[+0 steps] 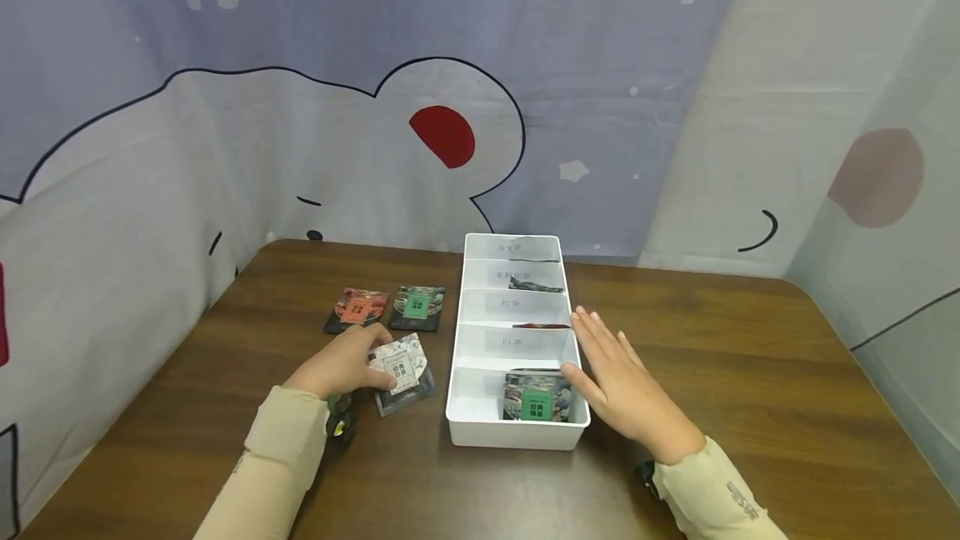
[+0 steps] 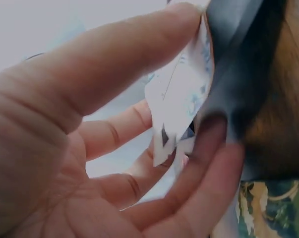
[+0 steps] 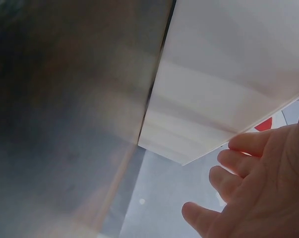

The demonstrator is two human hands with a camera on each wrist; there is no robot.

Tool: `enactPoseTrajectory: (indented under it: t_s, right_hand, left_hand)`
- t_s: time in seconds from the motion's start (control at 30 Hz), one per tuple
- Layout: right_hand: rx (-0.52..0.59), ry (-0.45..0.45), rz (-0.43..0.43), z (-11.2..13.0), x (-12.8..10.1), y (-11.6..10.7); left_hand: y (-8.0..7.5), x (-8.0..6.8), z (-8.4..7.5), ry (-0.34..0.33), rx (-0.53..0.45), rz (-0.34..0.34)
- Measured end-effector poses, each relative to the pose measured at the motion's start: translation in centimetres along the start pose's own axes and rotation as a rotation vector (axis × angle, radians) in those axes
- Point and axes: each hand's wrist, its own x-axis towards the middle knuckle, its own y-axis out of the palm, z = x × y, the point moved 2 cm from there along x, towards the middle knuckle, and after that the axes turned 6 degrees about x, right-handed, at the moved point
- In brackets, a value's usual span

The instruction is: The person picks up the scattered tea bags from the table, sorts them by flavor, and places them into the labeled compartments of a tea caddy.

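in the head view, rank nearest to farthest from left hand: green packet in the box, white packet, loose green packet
1. White packet, held in the left hand.
2. Loose green packet, beyond the hand, to its right.
3. Green packet in the box, farther right, front compartment.

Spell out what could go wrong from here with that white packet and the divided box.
The white packet might slip or swing, since the left hand holds it only toward one side.

The red packet lies right beside that hand, so a careless move could nudge it.

The right hand is at the right side of the white box; a push there might shift the box on the table.
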Motion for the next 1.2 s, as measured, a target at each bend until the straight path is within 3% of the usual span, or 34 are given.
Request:
enactPoseTrajectory:
  t_s: [0.23, 0.63, 1.2]
  right_hand:
    - [-0.002, -0.003, -0.003, 0.0, -0.1, 0.1]
    - [0.004, -0.003, -0.002, 0.0, -0.4, 0.1]
    - [-0.002, -0.007, 0.004, 0.0, 0.1, 0.0]
  left_hand:
    - [0.1, 0.4, 0.2, 0.047, -0.132, -0.035]
    - [0.1, 0.5, 0.2, 0.061, -0.336, -0.114]
    - [0.4, 1.1, -0.5, 0.0, -0.543, -0.123]
